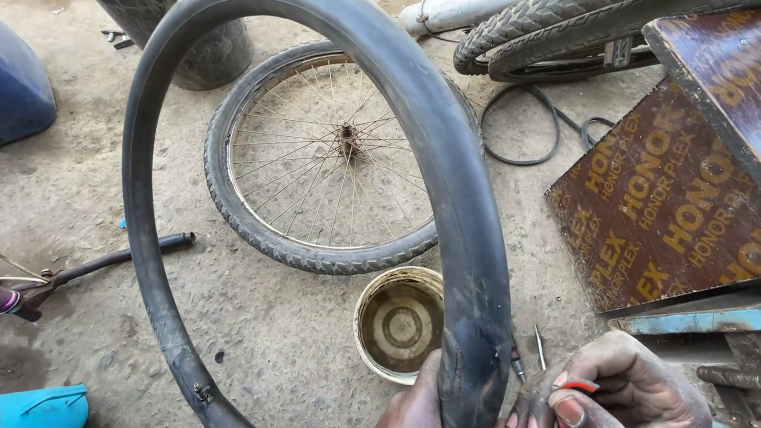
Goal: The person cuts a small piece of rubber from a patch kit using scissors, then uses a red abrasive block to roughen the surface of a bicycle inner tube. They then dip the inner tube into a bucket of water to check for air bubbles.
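The step in hand looked like treating a spot on the black inner tube (457,175), and doing it well would call for keeping that section held steady and pulled taut against the palm, with the working face turned up toward the other hand so the spot stayed in plain view. The tube stood upright as a large loop over the dusty concrete floor (60,204), its valve (201,395) showing low on the near left curve, and its lower right section was gripped at the bottom of the view. The left hand (413,423) was closed around that section from behind, fingers wrapped on the rubber. The right hand (629,415) sat just beside the tube, its fingers curled together and pinching a small red and white tube (576,415), apparently of glue, with the fingertips (520,421) touching the rubber. Just behind the hands a shallow round tin (399,321) stood on the floor, and a thin metal tool (539,347) lay near it. Farther back a spoked bicycle wheel (330,159) lay flat, seen through the loop, with a black bucket (165,2) beyond and brown printed boards (675,203) stacked to the right.
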